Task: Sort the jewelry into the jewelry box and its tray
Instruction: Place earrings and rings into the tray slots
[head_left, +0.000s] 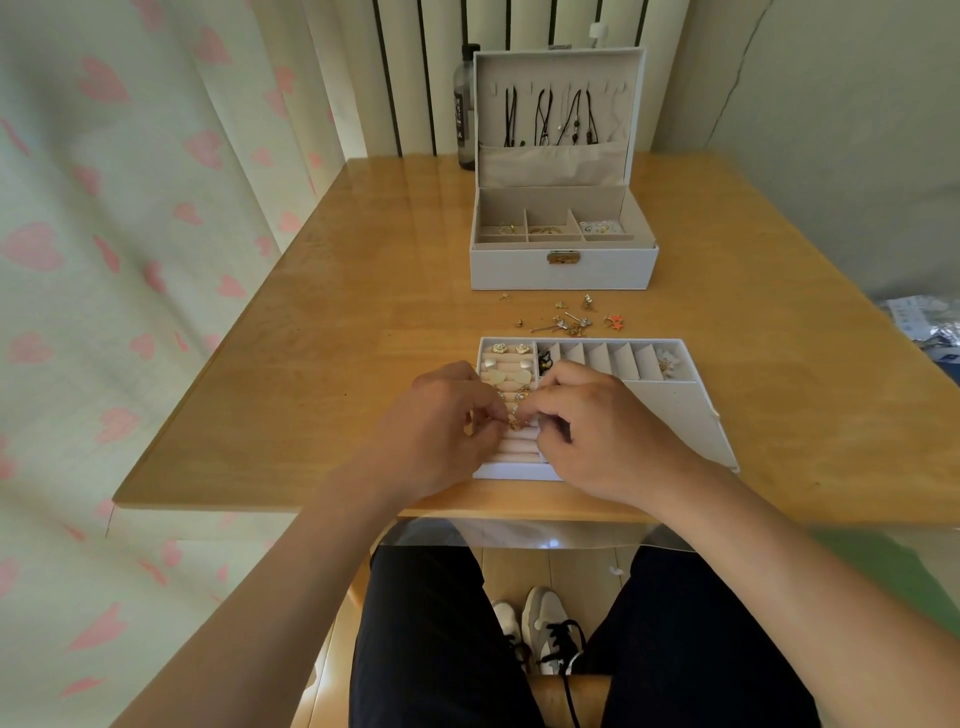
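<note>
Both hands, left and right, pinch a small gold earring over the tray; I press it squarely between the rolls.

One head-worn camera looks forward and steeply down from above the seated person's lap, close over the near edge of the wooden table, wide enough to reach the wall behind.
</note>
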